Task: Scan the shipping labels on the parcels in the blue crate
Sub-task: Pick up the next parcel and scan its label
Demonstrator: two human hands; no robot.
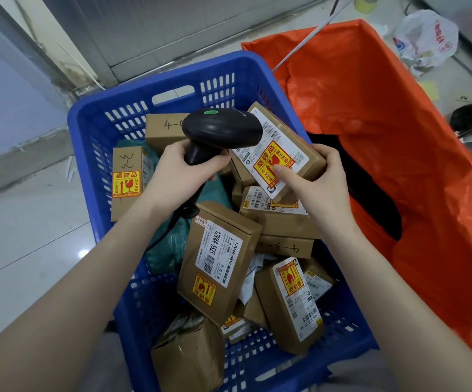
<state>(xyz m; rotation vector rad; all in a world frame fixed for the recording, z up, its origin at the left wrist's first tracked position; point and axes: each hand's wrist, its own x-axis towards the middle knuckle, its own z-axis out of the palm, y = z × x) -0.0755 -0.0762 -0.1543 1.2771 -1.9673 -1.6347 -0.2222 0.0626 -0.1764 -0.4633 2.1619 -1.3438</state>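
Fingers (281, 168) of the right hand (322, 179) clamp a brown cardboard parcel (278, 154) above the blue plastic crate (102, 142); left hand (181, 176) grips the black handheld scanner (220, 131) just over its label. Scan in hand; next likely needs the barcode clear of the scanner head.

Parcel sorting/dispatch area, likely a small warehouse or courier back room. Evidence: blue plastic crate (110, 120) on a tiled floor (31, 222), filled w/ brown cardboard parcels (218, 261) carrying printed shipping labels, barcodes and red-yellow fragile stickers; some boxes hand-marked w/ numbers. Corded handheld barcode scanner (220, 131) in use over the crate. Large orange bulk sack (370, 108) stands open just beside the crate. Plastic bag (427, 38) and misc. litter along the wall
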